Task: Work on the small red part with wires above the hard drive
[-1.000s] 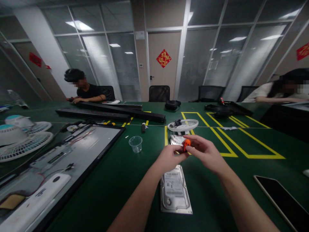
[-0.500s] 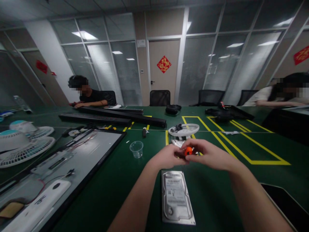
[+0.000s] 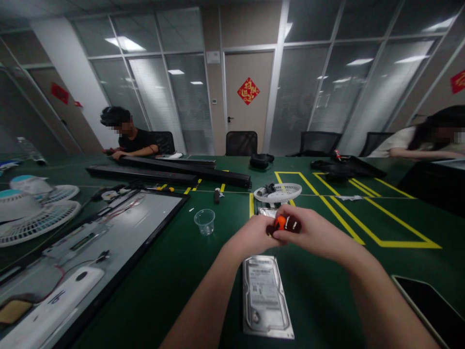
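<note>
Both hands meet over the middle of the table. Between them is a small orange and black object [image 3: 281, 223]; its exact kind is hard to make out. My right hand [image 3: 308, 227] is closed on it from the right, thumb along its lower edge. My left hand [image 3: 256, 230] pinches at its left side, with the fingertips partly hidden. Below the hands lies a silver hard drive [image 3: 267, 296], label side up. Just behind them, partly covered, is another silver metal piece [image 3: 267, 212] that looks like a hard drive.
A clear plastic cup [image 3: 205, 223] stands to the left, near a large opened display panel [image 3: 145, 228]. A white basket-like grille [image 3: 290, 194] holds dark parts. Long black bars [image 3: 189, 174] lie farther back. A phone-like black slab [image 3: 425, 305] is at right. Two people sit across the table.
The hands stay together at nearly the same spot. The orange and black object has turned in the fingers, showing more of its dark side. The camera view has shifted slightly.
</note>
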Tool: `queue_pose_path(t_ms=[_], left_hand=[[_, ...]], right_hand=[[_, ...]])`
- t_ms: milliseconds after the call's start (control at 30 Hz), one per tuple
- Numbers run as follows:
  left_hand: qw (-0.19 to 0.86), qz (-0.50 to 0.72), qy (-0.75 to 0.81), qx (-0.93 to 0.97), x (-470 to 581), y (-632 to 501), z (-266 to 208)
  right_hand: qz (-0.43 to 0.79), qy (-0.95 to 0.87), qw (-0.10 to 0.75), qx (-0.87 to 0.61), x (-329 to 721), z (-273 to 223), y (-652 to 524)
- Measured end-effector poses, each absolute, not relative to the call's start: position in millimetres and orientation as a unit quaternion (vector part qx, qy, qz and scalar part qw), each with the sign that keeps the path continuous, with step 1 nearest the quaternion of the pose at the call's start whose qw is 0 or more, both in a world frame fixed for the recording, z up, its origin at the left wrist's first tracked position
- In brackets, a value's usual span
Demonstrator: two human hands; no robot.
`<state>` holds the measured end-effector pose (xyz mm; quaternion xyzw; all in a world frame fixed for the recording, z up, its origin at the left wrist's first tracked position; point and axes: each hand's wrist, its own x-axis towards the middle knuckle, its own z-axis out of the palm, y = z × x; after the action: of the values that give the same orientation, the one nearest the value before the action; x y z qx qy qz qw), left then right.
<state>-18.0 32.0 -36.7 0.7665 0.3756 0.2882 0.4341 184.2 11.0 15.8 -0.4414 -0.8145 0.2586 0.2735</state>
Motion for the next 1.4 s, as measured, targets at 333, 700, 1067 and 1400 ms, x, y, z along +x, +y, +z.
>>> queue_pose_path(t_ms=[333, 700, 1067, 1400], left_hand=[[0.469, 0.366, 0.382, 0.707, -10.5, 24.4, -44.5], [0.444, 0.47, 0.369, 0.669, -4.6, 9.0, -62.8], [0.419, 0.493, 0.391, 0.655, 3.9, 6.2, -78.9], [0.445, 0.49, 0.37, 0.651, 2.5, 9.2, -81.7]], right_hand=[[0.207, -0.827, 0.29, -0.435, 189.4, 16.3, 12.1], [0.301, -0.711, 0.495, -0.399, 182.5, -42.4, 5.5], [0.355, -0.638, 0.573, -0.372, 179.4, -61.7, 5.0], [0.376, -0.635, 0.562, -0.374, 181.2, -66.8, 6.7]])
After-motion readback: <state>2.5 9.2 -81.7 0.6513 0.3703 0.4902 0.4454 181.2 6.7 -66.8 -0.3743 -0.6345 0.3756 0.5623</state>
